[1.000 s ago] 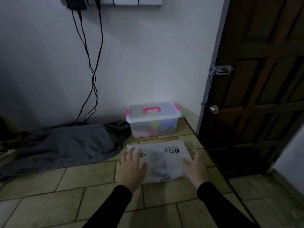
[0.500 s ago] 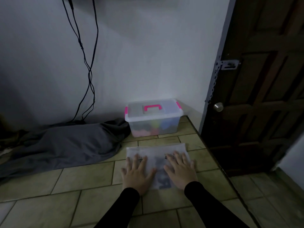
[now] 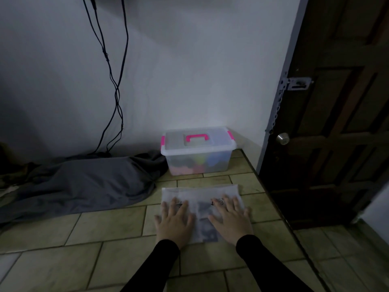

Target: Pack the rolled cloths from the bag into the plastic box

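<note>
A flat translucent white bag (image 3: pixel 200 193) with dark print lies on the tiled floor in front of me. My left hand (image 3: pixel 174 220) rests flat on its left part with fingers spread. On its right part my right hand (image 3: pixel 230 220) lies flat, fingers straight. Behind the bag, against the wall, stands the clear plastic box (image 3: pixel 197 150) with its lid on, pink handle and pink clips. Coloured rolled cloths (image 3: pixel 200 164) show blurred through its wall.
A grey cloth heap (image 3: pixel 84 182) lies on the floor to the left of the box. Black cables (image 3: pixel 113 81) hang down the white wall. A dark wooden door (image 3: pixel 336 123) with a latch and knob stands at the right.
Both hands came inward onto the bag from its sides, then spread apart a little while lying flat on it. The bag now looks flatter and shorter, as if folded.
</note>
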A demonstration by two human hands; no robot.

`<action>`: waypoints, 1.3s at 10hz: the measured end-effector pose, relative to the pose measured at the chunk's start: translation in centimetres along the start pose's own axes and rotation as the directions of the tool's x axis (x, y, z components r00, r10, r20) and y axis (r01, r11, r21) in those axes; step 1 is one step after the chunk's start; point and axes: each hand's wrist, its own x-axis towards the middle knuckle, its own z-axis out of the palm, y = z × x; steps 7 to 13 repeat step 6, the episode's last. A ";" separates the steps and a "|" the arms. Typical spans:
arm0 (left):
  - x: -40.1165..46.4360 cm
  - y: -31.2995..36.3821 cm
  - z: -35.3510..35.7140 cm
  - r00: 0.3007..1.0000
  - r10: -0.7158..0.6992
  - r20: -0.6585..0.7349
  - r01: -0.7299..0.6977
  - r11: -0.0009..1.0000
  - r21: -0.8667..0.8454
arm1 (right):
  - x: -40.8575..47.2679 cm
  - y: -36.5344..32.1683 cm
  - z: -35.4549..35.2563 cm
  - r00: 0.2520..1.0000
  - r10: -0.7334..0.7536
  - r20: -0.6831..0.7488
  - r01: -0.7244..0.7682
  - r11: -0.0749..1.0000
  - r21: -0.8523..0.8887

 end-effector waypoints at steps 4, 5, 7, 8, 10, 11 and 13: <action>2.6 -3.5 -0.4 0.978 -0.206 -0.010 0.202 0.967 -0.154 | -1.1 3.3 -3.9 0.999 -0.042 -0.026 0.041 0.389 0.920; 0.9 -6.8 -2.4 0.978 -0.159 -0.135 0.077 0.875 -0.477 | -3.1 4.6 -8.8 0.979 -0.110 -0.170 0.201 0.423 0.884; -2.5 -11.4 -3.9 0.983 -0.137 -0.121 0.034 0.788 -0.614 | -7.0 5.2 -16.1 0.839 -0.185 -0.511 0.534 0.457 0.712; -2.5 -11.4 -3.9 0.983 -0.137 -0.121 0.034 0.788 -0.614 | -7.0 5.2 -16.1 0.839 -0.185 -0.511 0.534 0.457 0.712; -2.5 -11.4 -3.9 0.983 -0.137 -0.121 0.034 0.788 -0.614 | -7.0 5.2 -16.1 0.839 -0.185 -0.511 0.534 0.457 0.712; -2.5 -11.4 -3.9 0.983 -0.137 -0.121 0.034 0.788 -0.614 | -7.0 5.2 -16.1 0.839 -0.185 -0.511 0.534 0.457 0.712; -2.5 -11.4 -3.9 0.983 -0.137 -0.121 0.034 0.788 -0.614 | -7.0 5.2 -16.1 0.839 -0.185 -0.511 0.534 0.457 0.712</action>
